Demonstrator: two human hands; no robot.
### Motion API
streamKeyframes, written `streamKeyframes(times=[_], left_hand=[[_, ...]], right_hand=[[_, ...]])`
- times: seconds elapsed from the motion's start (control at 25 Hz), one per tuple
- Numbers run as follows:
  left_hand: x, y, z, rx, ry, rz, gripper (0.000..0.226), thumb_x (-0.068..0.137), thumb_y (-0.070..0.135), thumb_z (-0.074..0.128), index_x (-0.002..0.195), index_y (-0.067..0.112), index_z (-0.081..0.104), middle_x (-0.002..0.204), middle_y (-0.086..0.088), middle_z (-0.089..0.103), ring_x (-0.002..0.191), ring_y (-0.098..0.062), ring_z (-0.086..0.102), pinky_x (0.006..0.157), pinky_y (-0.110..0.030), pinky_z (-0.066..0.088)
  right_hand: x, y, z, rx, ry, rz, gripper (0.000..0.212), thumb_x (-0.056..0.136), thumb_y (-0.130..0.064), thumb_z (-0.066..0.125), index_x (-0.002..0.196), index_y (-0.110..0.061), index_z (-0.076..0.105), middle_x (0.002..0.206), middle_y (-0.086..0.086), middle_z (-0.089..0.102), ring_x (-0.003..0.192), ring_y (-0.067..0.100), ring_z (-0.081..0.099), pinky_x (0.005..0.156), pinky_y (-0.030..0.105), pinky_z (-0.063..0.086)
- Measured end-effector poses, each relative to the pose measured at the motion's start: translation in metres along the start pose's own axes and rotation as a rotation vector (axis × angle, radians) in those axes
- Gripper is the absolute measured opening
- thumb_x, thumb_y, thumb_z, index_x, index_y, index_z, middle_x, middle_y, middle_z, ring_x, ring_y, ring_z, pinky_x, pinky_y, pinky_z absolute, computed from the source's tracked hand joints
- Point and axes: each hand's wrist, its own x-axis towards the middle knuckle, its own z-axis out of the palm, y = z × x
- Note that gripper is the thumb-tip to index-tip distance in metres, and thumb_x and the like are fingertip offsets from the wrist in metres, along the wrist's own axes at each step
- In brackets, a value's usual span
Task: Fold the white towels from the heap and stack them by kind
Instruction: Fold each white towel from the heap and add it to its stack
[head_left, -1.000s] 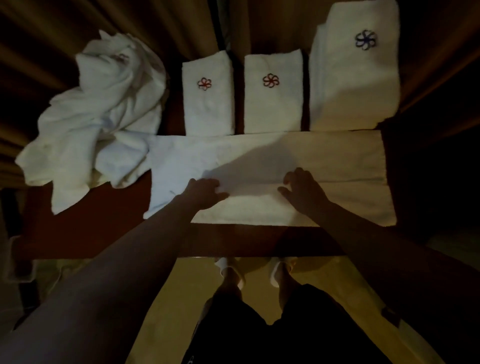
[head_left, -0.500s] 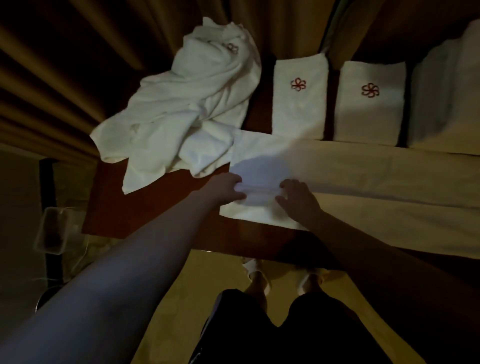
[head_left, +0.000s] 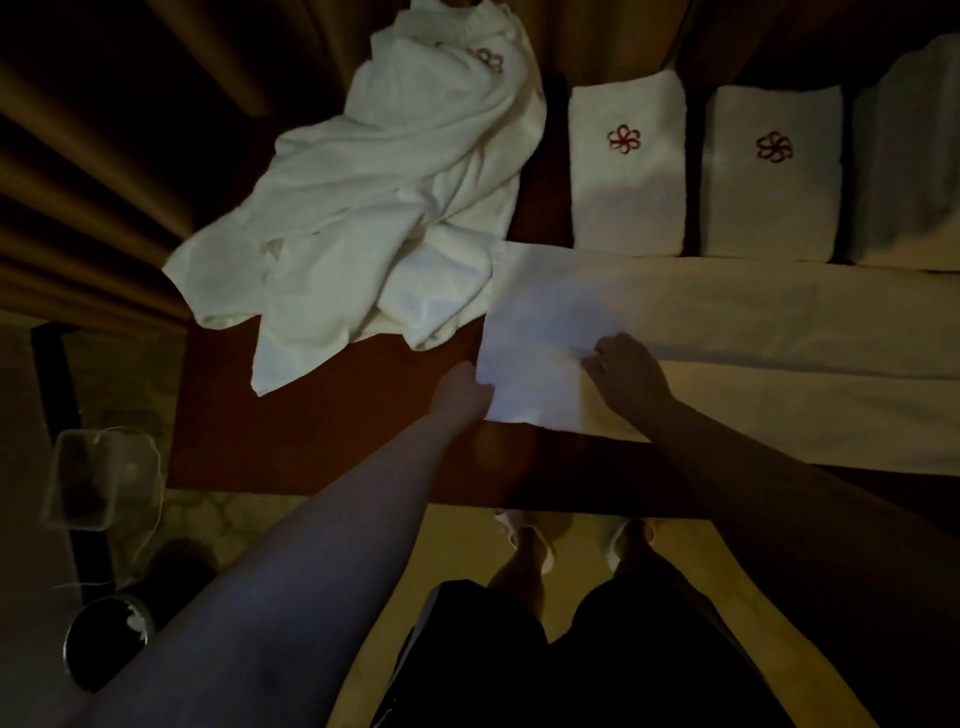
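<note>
A long white towel (head_left: 753, 322) lies folded lengthwise across the dark red table (head_left: 311, 441). My left hand (head_left: 460, 387) grips its left edge near the front corner. My right hand (head_left: 626, 371) rests on the towel a little to the right, fingers curled and pinching the cloth at the fold line. A heap of loose white towels (head_left: 384, 208) lies at the back left, one with a red flower mark. Behind the long towel stand two folded stacks with red flowers (head_left: 626, 166) (head_left: 771, 171), and a larger folded stack (head_left: 909, 166) is cut off at the right edge.
Brown curtains (head_left: 104, 156) hang behind the table. A clear plastic bin (head_left: 98, 478) and a round dark bin (head_left: 104, 639) stand on the floor at the left. My legs and white shoes (head_left: 524, 530) show below the table's front edge.
My view has swung left. My left hand slid left to the towel's end edge; my right hand followed along the fold line.
</note>
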Motion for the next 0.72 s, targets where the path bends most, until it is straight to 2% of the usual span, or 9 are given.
streamKeyframes(times=[0.16,0.28,0.36,0.4,0.48,0.56,0.6,0.72], left_hand=[[-0.006,0.0,0.006,0.008,0.051,0.045,0.015,0.088,0.019,0.054,0.091,0.004,0.057,0.1,-0.014,0.062,0.092,-0.027,0.06,0.066,-0.025,0.036],[-0.009,-0.004,0.01,0.119,0.12,0.073,0.021,0.087,0.019,0.054,0.095,0.0,0.057,0.103,-0.017,0.061,0.094,-0.032,0.058,0.067,-0.028,0.036],[-0.014,-0.005,0.014,0.291,0.226,0.109,0.027,0.084,0.018,0.056,0.105,0.003,0.052,0.109,-0.016,0.055,0.1,-0.032,0.053,0.073,-0.034,0.037],[-0.016,-0.005,0.016,0.427,0.311,0.168,0.033,0.081,0.017,0.057,0.111,0.005,0.049,0.112,-0.014,0.052,0.102,-0.03,0.05,0.076,-0.036,0.037],[-0.016,-0.002,0.019,0.658,0.383,0.382,0.042,0.078,0.012,0.058,0.118,0.01,0.047,0.117,-0.012,0.048,0.104,-0.029,0.047,0.077,-0.036,0.037],[-0.014,-0.002,0.023,0.747,0.261,0.601,0.041,0.079,0.012,0.056,0.119,0.013,0.048,0.12,-0.011,0.048,0.107,-0.031,0.047,0.078,-0.038,0.037],[-0.014,-0.003,0.025,0.764,0.199,0.643,0.04,0.082,0.016,0.055,0.121,0.014,0.048,0.122,-0.011,0.047,0.109,-0.031,0.047,0.079,-0.038,0.039],[-0.014,-0.006,0.027,0.76,0.147,0.593,0.041,0.089,0.031,0.053,0.125,0.014,0.045,0.125,-0.012,0.043,0.112,-0.03,0.044,0.079,-0.038,0.042]], right_hand=[[0.003,-0.01,0.005,-0.06,0.016,0.011,0.02,0.094,-0.021,0.052,0.098,-0.003,0.055,0.101,0.022,0.055,0.099,0.038,0.052,0.079,0.043,0.042],[-0.002,-0.017,0.006,-0.067,0.1,0.055,0.031,0.086,-0.018,0.063,0.11,-0.004,0.049,0.114,0.02,0.046,0.108,0.036,0.044,0.08,0.044,0.045],[-0.007,-0.018,0.002,-0.109,0.181,0.059,0.036,0.082,-0.018,0.066,0.11,-0.004,0.051,0.115,0.021,0.046,0.108,0.037,0.045,0.075,0.044,0.048],[-0.008,-0.017,0.002,-0.156,0.188,-0.004,0.031,0.081,-0.018,0.066,0.106,-0.003,0.054,0.11,0.021,0.049,0.103,0.038,0.048,0.074,0.044,0.047],[-0.012,-0.013,0.003,-0.169,0.103,-0.138,0.02,0.083,-0.019,0.064,0.095,-0.004,0.058,0.099,0.019,0.055,0.096,0.037,0.053,0.074,0.043,0.044],[-0.019,-0.01,0.007,-0.113,-0.022,-0.162,0.023,0.085,-0.023,0.065,0.097,-0.005,0.059,0.102,0.016,0.055,0.1,0.034,0.052,0.076,0.041,0.043],[-0.021,-0.008,0.009,-0.113,-0.054,-0.152,0.026,0.085,-0.026,0.065,0.101,-0.006,0.058,0.106,0.014,0.054,0.102,0.031,0.05,0.077,0.039,0.043],[-0.026,-0.003,0.01,-0.123,-0.109,-0.161,0.031,0.085,-0.031,0.065,0.104,-0.009,0.056,0.109,0.01,0.052,0.105,0.027,0.048,0.077,0.036,0.041]])
